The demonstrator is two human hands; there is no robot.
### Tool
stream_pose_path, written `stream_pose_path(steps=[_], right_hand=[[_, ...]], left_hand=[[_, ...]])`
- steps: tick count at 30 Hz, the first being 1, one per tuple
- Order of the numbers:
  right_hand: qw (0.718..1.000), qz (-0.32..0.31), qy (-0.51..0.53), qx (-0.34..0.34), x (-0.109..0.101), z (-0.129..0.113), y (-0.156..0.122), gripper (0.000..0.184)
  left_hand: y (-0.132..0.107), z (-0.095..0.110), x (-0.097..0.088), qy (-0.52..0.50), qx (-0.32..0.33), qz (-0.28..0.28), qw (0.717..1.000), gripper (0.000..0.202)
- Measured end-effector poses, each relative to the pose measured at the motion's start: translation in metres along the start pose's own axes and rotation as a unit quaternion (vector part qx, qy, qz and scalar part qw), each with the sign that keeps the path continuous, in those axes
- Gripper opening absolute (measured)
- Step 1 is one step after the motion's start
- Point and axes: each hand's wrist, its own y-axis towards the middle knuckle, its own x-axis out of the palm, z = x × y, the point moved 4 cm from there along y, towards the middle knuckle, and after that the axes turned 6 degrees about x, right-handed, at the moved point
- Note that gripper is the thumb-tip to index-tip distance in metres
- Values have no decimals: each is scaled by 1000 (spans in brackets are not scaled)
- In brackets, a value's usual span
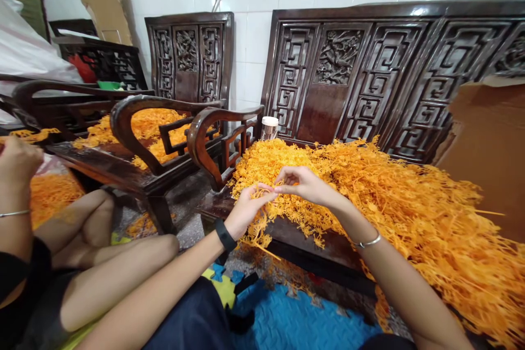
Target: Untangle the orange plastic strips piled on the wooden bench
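My left hand [249, 211], a dark band at its wrist, is closed around an orange plastic sprig [259, 232] whose thin stems hang below the fingers. My right hand [305, 185], with a silver bangle farther up the arm, pinches right at the left fingertips. Whatever lies between the right fingertips is too small to make out. Both hands are over the front edge of a dark wooden bench [287, 232]. Behind and to the right of them spreads a big heap of orange plastic sprigs [381, 191].
A white-lidded container [269, 128] stands behind the heap by the armrest. Cardboard [488, 147] leans at the right. More orange pieces lie on a carved chair [123, 169] at left. Another person's hand [18, 161] and bent legs are beside me. Blue foam mat [287, 317] covers the floor.
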Motion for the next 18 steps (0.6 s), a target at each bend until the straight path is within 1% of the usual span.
stream_pose_path(steps=[2,4,6,7,9,11,13,16,18], right_hand=[[1000,13,2,15,-2,2,0,29],[999,26,-19,24,-3,3,0,26],[999,26,-34,29,-4,3,-1,21],[999,13,-22,34,-4,3,-1,18],[997,-38,50,49,-2,4,-3,15],[978,-109,168,56,2,3,-5,14],[945,-163,279,42,5,1,-7,15],[902,-206,380,0,12,-4,-10,19],[885,-218,410,-25,17,-8,-12,19]], left_hand=[[0,-1,0,-5,-20,-4,1000,22],[1,-2,1,-6,-28,-28,999,23],[1,-1,3,-2,-27,-58,998,21],[1,0,3,-1,-25,-70,997,20],[-1,3,5,-9,-16,-82,996,17],[-4,9,7,-33,-3,-95,995,15],[-7,15,11,-72,4,-111,991,12],[-12,23,15,-144,-5,-133,981,10],[-13,26,16,-186,-9,-140,972,10]])
